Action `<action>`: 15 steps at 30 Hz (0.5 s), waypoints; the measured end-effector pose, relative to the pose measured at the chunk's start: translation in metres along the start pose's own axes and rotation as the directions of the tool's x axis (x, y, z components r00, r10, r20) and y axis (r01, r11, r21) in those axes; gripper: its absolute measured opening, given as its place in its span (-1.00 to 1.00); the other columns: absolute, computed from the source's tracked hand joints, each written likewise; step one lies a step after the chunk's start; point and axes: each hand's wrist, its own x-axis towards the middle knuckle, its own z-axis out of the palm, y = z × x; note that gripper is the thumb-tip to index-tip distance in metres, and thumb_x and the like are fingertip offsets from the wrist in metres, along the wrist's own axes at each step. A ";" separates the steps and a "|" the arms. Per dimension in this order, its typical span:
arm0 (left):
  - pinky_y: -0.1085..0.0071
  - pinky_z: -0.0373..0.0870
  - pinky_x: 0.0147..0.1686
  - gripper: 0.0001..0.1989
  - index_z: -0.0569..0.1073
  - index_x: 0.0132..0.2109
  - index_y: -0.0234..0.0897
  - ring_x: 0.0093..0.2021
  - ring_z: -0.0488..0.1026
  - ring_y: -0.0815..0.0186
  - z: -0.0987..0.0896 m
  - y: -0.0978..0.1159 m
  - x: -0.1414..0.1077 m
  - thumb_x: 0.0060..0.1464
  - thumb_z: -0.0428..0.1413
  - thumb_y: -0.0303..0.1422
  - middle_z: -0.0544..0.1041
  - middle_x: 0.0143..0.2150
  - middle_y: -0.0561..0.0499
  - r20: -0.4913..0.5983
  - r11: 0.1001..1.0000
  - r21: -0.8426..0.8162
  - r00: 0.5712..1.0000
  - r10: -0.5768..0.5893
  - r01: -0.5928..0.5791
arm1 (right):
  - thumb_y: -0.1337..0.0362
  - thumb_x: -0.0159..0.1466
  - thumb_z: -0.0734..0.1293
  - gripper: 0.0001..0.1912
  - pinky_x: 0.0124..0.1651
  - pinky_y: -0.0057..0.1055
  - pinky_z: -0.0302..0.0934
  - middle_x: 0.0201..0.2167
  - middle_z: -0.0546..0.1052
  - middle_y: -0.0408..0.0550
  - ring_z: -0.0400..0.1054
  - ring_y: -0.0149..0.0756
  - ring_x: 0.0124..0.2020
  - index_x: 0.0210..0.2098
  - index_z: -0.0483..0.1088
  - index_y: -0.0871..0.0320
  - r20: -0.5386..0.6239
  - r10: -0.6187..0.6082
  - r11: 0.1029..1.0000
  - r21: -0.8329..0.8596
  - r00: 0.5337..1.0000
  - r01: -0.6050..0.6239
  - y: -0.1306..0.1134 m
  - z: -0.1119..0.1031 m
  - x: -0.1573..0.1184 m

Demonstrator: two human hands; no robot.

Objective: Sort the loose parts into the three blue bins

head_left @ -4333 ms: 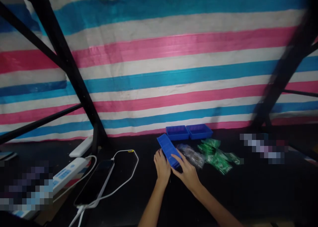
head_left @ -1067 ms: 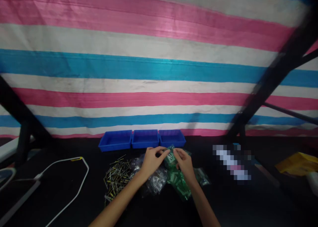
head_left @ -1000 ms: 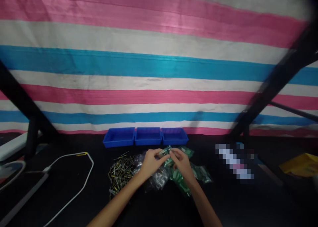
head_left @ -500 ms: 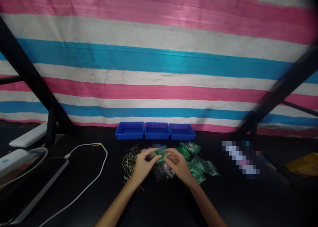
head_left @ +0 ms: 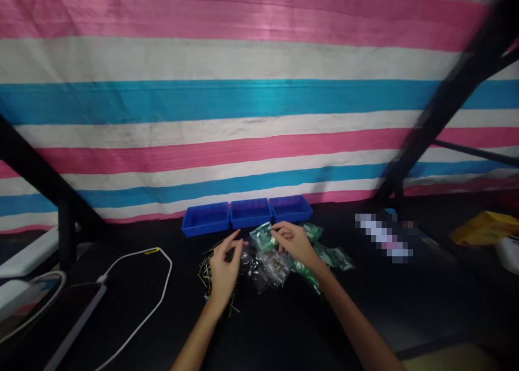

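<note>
My right hand pinches a small green-tinted clear plastic bag by its right edge, in front of the blue trays. What the bag contains is too blurred to tell. My left hand is apart from the bag, its thumb and fingers spread with nothing seen between them. Beneath it lies a heap of thin metal pin-like pieces, partly hidden by the hand. Between my hands, clear plastic bags lie on the black table. More green bags lie to the right, partly behind my right forearm.
Three blue trays stand in a row at the back, before a striped sheet. A white cable loops at left beside a dark flat device. Black slanted bars flank the table; a yellow object sits far right.
My left hand has let go of the green bag and moved left and down, its fingers opening. The right hand keeps the bag. The camera view has tilted and shifted.
</note>
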 end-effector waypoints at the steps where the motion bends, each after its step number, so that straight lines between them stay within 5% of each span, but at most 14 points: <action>1: 0.27 0.22 -0.04 -0.66 0.35 0.01 -0.21 -0.16 0.44 0.26 -0.001 0.000 0.001 0.07 0.02 -0.28 0.55 -0.29 0.00 -0.004 1.000 -0.020 1.000 -0.020 0.020 | 0.12 0.13 0.27 -0.75 -0.70 -0.56 0.08 -0.69 0.37 -0.22 0.24 -0.47 -0.76 -0.32 0.38 0.18 -0.068 0.011 1.000 -0.003 0.998 -0.011 0.003 -0.008 0.005; 6: 0.27 0.24 -0.05 -0.68 0.31 -0.01 -0.24 -0.17 0.42 0.26 -0.001 -0.003 0.005 0.07 0.02 -0.28 0.50 -0.28 -0.02 -0.043 0.995 -0.098 0.999 -0.031 0.027 | 0.08 0.13 0.24 -0.69 -0.74 -0.54 0.06 -0.76 0.34 -0.21 0.20 -0.44 -0.79 -0.34 0.39 0.21 -0.332 0.045 0.997 -0.047 0.942 -0.064 0.017 -0.046 0.034; 15: 0.26 0.25 -0.07 -0.66 0.26 0.00 -0.24 -0.20 0.39 0.27 0.002 -0.003 0.003 0.06 0.02 -0.30 0.45 -0.25 -0.02 -0.022 0.998 -0.038 0.998 0.057 -0.057 | 0.19 0.05 0.34 -0.69 -0.51 -0.41 0.28 -0.46 0.53 -0.03 0.40 -0.30 -0.56 -0.22 0.44 0.20 -0.371 0.040 0.973 -0.195 0.928 -0.120 0.034 -0.054 0.078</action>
